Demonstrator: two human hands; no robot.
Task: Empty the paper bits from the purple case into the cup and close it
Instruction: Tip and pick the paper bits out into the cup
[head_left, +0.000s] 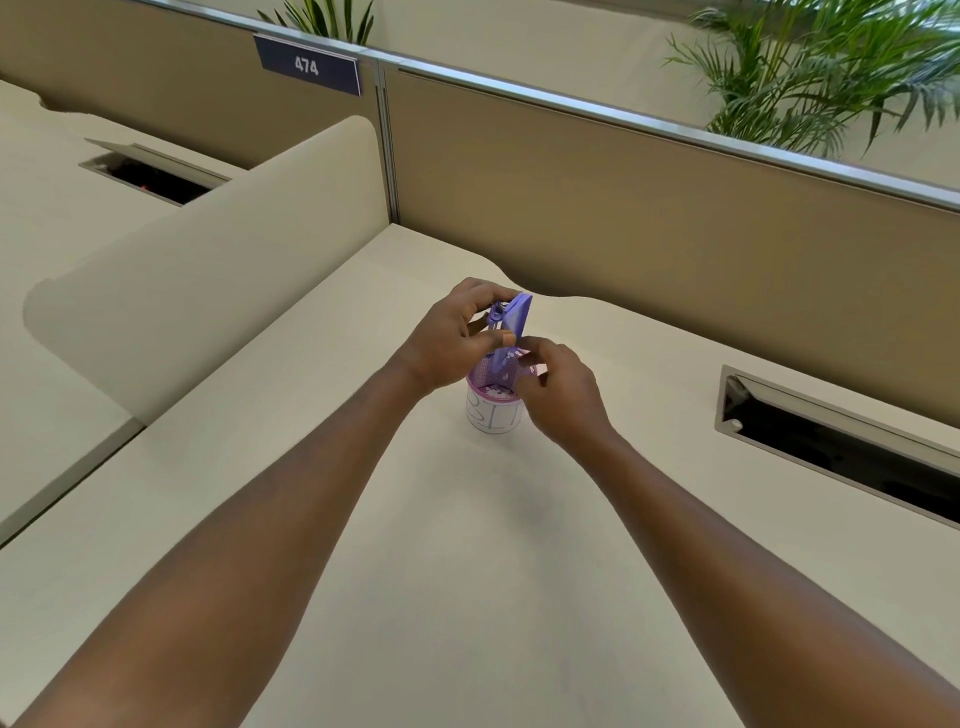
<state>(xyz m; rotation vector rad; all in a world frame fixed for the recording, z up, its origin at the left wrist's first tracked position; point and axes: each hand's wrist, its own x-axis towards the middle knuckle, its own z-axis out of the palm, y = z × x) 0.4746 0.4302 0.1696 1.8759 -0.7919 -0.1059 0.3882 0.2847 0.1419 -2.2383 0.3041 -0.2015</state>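
A small white paper cup (492, 413) with a purple rim stands on the cream desk (467, 545). Directly above it the purple case (514, 317) is held upright and tilted, its open mouth pointing down into the cup. My left hand (452, 338) grips the case from the left, thumb pressed on its side. From the right, my right hand (563, 392) touches the case's lower end at the cup's rim. Small paper bits show inside the cup, at the case's mouth.
A tan partition wall (649, 208) runs behind the desk, bearing a sign reading 474. An open cable slot (841, 447) lies in the desk to the right. A cream divider panel (208, 260) stands on the left. Plants (831, 78) rise behind the partition.
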